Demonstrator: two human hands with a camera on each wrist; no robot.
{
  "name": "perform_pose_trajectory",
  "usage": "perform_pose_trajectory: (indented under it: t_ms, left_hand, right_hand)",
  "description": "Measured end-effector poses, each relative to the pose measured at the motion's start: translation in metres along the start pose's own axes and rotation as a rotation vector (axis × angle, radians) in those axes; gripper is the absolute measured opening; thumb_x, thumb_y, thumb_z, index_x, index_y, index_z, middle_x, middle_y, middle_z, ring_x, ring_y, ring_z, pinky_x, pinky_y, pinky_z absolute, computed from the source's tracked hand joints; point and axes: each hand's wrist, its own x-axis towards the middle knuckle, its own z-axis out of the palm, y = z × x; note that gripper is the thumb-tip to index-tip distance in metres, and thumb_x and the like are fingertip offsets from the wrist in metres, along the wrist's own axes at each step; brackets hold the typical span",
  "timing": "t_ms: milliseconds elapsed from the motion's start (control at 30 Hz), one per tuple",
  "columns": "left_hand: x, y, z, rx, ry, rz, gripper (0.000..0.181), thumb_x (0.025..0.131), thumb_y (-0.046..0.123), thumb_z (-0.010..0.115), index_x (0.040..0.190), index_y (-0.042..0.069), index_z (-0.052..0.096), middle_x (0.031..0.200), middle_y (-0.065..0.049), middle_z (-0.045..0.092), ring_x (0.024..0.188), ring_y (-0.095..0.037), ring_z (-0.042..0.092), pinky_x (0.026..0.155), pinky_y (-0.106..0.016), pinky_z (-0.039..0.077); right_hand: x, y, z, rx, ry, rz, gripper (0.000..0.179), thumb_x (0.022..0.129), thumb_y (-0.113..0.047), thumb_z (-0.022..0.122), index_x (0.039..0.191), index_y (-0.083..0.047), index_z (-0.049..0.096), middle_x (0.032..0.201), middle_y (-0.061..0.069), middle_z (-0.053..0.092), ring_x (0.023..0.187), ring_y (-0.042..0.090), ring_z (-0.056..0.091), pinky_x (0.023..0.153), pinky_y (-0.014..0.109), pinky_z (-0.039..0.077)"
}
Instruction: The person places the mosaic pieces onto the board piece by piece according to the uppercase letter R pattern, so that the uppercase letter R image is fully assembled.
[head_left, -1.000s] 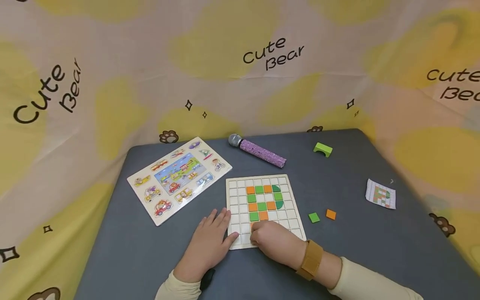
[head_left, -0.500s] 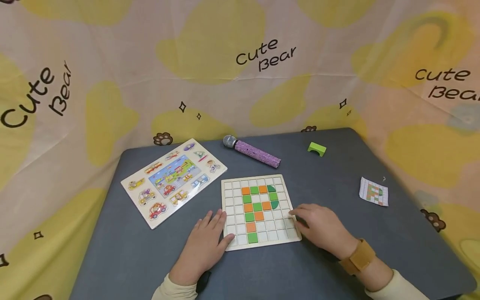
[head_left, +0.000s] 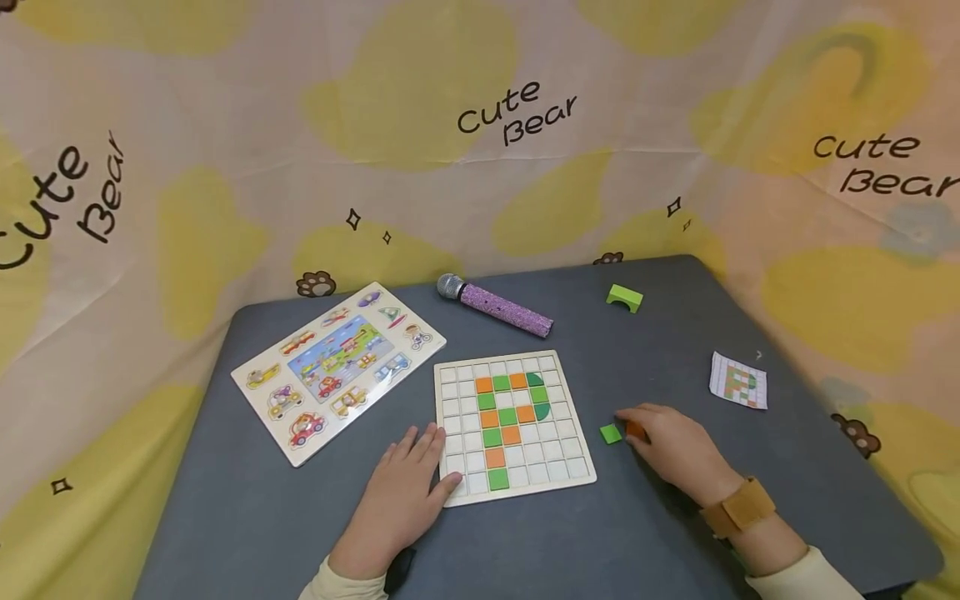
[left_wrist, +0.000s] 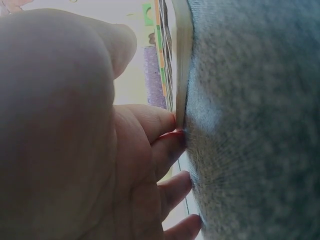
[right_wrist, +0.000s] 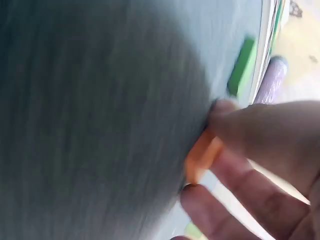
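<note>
A wooden grid board (head_left: 555, 461) lies on the table, with orange and green square tiles and two darker green rounded pieces forming a P shape. My left hand (head_left: 402, 492) rests at its lower left, fingers extended, thumb over the corner; in the left wrist view its fingertips (left_wrist: 172, 120) touch the board's edge. Right of the board, my right hand (head_left: 675, 450) pinches an orange square tile (right_wrist: 200, 152) between thumb and fingers, close over the table. A loose green square tile (head_left: 611, 434) lies just left of these fingers.
A vehicle picture puzzle (head_left: 337, 367) lies at the left. Behind the board is a purple glittery microphone (head_left: 506, 310). A green arch block (head_left: 625, 297) stands at the back right, and a small printed pattern card (head_left: 738, 381) lies at the right. A patterned cloth hangs behind the table.
My right hand has left the lower part of the board, uncovering a green tile there, and moved right to the loose orange tile, which it now pinches. The left hand stays at the board.
</note>
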Motion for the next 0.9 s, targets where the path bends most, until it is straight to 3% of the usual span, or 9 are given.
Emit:
perform_pose_trajectory:
  t_ms: [233, 400, 667, 900]
  left_hand:
    - [-0.001, 0.001, -0.003, -0.024, 0.008, 0.011, 0.074, 0.108, 0.049, 0.061, 0.162, 0.002, 0.044, 0.166, -0.017, 0.042, 0.156, -0.043, 0.031, 0.122, -0.065, 0.030]
    - [0.000, 0.001, -0.003, -0.016, -0.005, 0.005, 0.074, 0.108, 0.049, 0.060, 0.163, 0.003, 0.043, 0.167, -0.016, 0.041, 0.156, -0.042, 0.030, 0.123, -0.064, 0.029]
    - [-0.001, 0.001, -0.006, -0.009, 0.006, 0.017, 0.073, 0.108, 0.048, 0.061, 0.163, 0.003, 0.044, 0.168, -0.015, 0.040, 0.156, -0.042, 0.031, 0.123, -0.064, 0.029]
    - [-0.001, 0.000, -0.002, 0.006, 0.017, 0.017, 0.073, 0.109, 0.049, 0.059, 0.163, 0.003, 0.044, 0.168, -0.015, 0.040, 0.156, -0.042, 0.030, 0.123, -0.064, 0.030]
  right_hand:
    - [0.009, -0.018, 0.005, 0.006, -0.013, -0.096, 0.026, 0.090, -0.012, 0.088, 0.115, -0.009, 0.083, 0.109, 0.005, 0.075, 0.094, 0.022, 0.071, 0.081, 0.045, 0.063]
    - [0.013, -0.020, 0.008, 0.007, -0.032, -0.077, 0.021, 0.090, -0.014, 0.087, 0.110, -0.009, 0.083, 0.106, 0.004, 0.073, 0.088, 0.019, 0.067, 0.076, 0.042, 0.062]
    - [0.016, -0.026, 0.013, 0.021, 0.028, -0.080, 0.022, 0.084, -0.008, 0.082, 0.106, -0.008, 0.082, 0.104, 0.004, 0.076, 0.087, 0.020, 0.068, 0.075, 0.042, 0.062]
    - [0.027, -0.066, 0.022, 0.028, 0.041, -0.305, 0.013, 0.085, -0.010, 0.081, 0.098, -0.011, 0.084, 0.095, -0.003, 0.077, 0.082, 0.012, 0.067, 0.072, 0.033, 0.061]
